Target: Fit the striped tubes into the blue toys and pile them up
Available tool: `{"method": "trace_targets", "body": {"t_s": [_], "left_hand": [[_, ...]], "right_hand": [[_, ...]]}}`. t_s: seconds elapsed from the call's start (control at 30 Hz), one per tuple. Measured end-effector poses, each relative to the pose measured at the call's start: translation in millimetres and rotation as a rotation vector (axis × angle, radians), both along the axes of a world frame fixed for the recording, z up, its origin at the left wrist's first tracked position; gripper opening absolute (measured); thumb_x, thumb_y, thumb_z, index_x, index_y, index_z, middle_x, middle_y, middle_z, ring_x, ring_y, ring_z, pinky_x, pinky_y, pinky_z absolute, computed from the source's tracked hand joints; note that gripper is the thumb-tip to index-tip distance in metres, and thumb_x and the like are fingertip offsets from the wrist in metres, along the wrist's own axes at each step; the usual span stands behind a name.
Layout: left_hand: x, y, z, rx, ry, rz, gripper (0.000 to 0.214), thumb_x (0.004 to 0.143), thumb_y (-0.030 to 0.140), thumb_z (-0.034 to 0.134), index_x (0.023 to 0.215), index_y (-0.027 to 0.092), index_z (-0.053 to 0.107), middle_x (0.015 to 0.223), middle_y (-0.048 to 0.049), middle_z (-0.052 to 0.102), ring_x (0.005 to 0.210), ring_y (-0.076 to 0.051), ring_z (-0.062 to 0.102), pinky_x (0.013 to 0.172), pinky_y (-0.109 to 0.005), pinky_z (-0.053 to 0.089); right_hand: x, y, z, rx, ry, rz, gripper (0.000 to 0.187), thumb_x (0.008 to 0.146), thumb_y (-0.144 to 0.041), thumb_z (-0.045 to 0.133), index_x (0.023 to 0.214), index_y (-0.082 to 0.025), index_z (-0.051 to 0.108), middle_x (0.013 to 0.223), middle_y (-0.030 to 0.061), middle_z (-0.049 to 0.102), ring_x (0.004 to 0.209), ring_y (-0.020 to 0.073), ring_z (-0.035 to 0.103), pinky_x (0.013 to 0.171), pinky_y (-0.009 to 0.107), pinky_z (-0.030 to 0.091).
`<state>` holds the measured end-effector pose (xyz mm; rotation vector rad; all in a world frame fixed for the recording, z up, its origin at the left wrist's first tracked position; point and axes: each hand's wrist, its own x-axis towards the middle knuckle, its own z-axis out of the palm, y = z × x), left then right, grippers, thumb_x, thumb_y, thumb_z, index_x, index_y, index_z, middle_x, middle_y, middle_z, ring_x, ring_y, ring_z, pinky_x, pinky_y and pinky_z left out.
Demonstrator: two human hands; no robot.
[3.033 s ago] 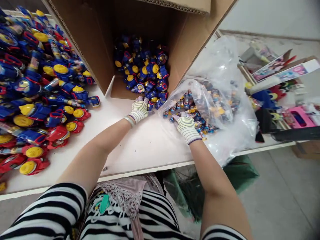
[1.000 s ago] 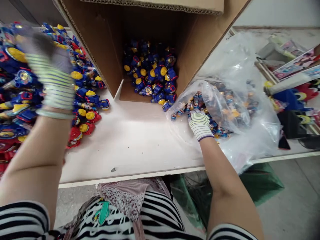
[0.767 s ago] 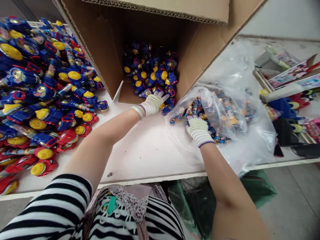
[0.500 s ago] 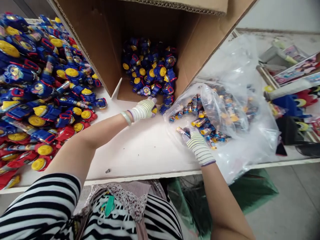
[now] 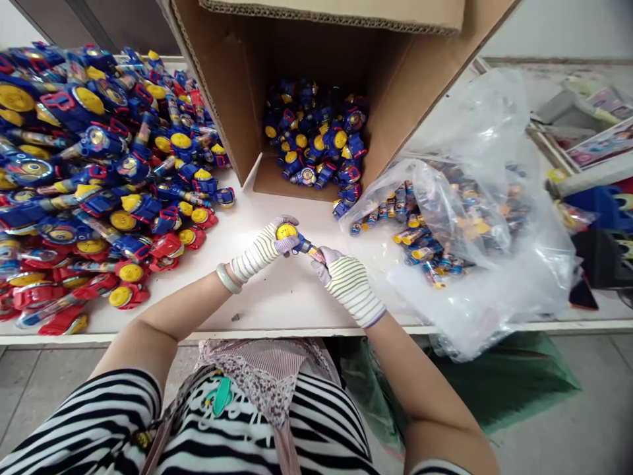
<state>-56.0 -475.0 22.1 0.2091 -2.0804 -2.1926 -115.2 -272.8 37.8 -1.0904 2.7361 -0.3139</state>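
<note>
Over the white table, my left hand (image 5: pixel 264 249), in a striped glove, is closed on a blue toy with a round yellow part (image 5: pixel 287 231). My right hand (image 5: pixel 349 282), gloved too, pinches a small printed tube (image 5: pixel 315 253) whose end meets the toy's blue end. Whether the two are joined I cannot tell. More such tubes (image 5: pixel 418 241) spill from a clear plastic bag (image 5: pixel 514 277) on the right. Several blue toys (image 5: pixel 316 142) lie in the open cardboard box (image 5: pixel 217 86) in front of me.
A large heap of toys with tubes (image 5: pixel 99 178), blue and some red, covers the table's left side. Boxes and coloured goods (image 5: pixel 601 145) stand at the far right. A green sack (image 5: pixel 514 376) is below the table's front edge (image 5: pixel 297 332).
My left hand has come back from the box's mouth holding a blue toy. My right hand has moved left from the bag with a tube, and both now meet over the table.
</note>
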Motion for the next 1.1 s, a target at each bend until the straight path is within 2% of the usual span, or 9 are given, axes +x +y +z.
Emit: {"method": "trace_targets", "body": {"t_s": [0.2,0.3,0.4,0.47,0.6,0.67,0.8,1.0,1.1], "left_hand": [[10.2,-9.0,8.5,-0.162,0.012,-0.147,0.044,0.08,0.038,0.072,0.114,0.017,0.055,0.085,-0.0003,0.06,0.06,-0.009,0.055,0.053,-0.019,0.046],[11.0,-11.2,5.4,-0.264,0.13,-0.156,0.045,0.076,0.037,0.076,0.111,0.016,0.058,0.092,-0.0037,0.062,0.074,-0.013,0.062,0.067,-0.023,0.052],[9.4,-12.3,4.5,-0.298,0.204,-0.23,0.048,0.075,0.038,0.078,0.112,0.016,0.058,0.096,-0.006,0.064,0.082,-0.016,0.067,0.075,-0.027,0.055],[7.4,-11.9,7.7,-0.319,0.153,-0.244,0.049,0.075,0.038,0.077,0.115,0.016,0.058,0.094,-0.0056,0.065,0.081,-0.016,0.067,0.074,-0.027,0.055],[7.5,-5.6,15.9,-0.299,-0.041,-0.118,0.042,0.086,0.039,0.066,0.119,0.017,0.054,0.084,-0.0014,0.063,0.066,-0.012,0.061,0.062,-0.022,0.052],[11.5,-2.7,15.7,-0.268,-0.01,-0.12,0.043,0.084,0.04,0.066,0.118,0.016,0.053,0.083,-0.0013,0.062,0.066,-0.012,0.06,0.062,-0.023,0.052],[19.8,-6.6,9.1,-0.271,0.103,-0.133,0.052,0.074,0.043,0.073,0.114,0.016,0.055,0.088,-0.0037,0.064,0.075,-0.015,0.063,0.07,-0.026,0.054],[18.9,-12.6,10.4,-0.454,-0.187,-0.139,0.04,0.083,0.044,0.065,0.11,0.016,0.057,0.077,-0.0014,0.063,0.06,-0.014,0.059,0.057,-0.026,0.051],[25.1,-15.1,15.5,-0.456,-0.145,-0.078,0.042,0.081,0.045,0.064,0.11,0.016,0.057,0.08,-0.0021,0.063,0.064,-0.015,0.061,0.06,-0.028,0.054]], "right_hand": [[11.1,7.3,-7.8,-0.229,-0.185,0.041,0.045,0.099,-0.052,0.043,0.1,-0.016,0.069,0.092,0.0121,0.073,0.077,0.0221,0.064,0.069,0.031,0.042],[20.0,11.0,-18.1,-0.491,-0.605,-0.068,0.055,0.098,-0.063,0.035,0.093,-0.018,0.066,0.067,0.003,0.059,0.057,0.0148,0.05,0.058,0.027,0.039],[22.5,8.2,-28.8,-0.524,-1.032,-0.106,0.07,0.097,-0.07,0.017,0.092,-0.018,0.063,0.053,-0.0051,0.038,0.042,0.0119,0.029,0.046,0.026,0.031],[20.3,3.6,-30.0,-0.501,-0.955,-0.115,0.07,0.096,-0.07,0.018,0.096,-0.017,0.064,0.058,-0.0025,0.045,0.044,0.0124,0.034,0.048,0.027,0.033],[16.9,-0.4,-18.8,-0.413,-0.406,-0.128,0.051,0.089,-0.065,0.052,0.102,-0.018,0.065,0.085,0.0085,0.064,0.069,0.0181,0.054,0.064,0.029,0.042],[19.0,1.8,-15.9,-0.427,-0.523,-0.116,0.05,0.092,-0.065,0.047,0.096,-0.018,0.065,0.076,0.0055,0.06,0.064,0.0166,0.051,0.061,0.028,0.04],[26.1,3.3,-24.8,-0.524,-1.119,-0.117,0.066,0.094,-0.073,0.028,0.096,-0.017,0.064,0.057,-0.0036,0.044,0.046,0.0118,0.034,0.048,0.024,0.031],[33.4,-14.7,-30.5,-0.268,-0.5,-0.061,0.041,0.094,-0.056,0.055,0.105,-0.017,0.064,0.089,0.0093,0.067,0.077,0.0213,0.062,0.071,0.031,0.045],[44.5,-33.1,-28.7,-0.316,-0.631,-0.032,0.033,0.1,-0.045,0.047,0.101,-0.016,0.064,0.082,0.0062,0.066,0.071,0.0178,0.061,0.069,0.03,0.047]]}}
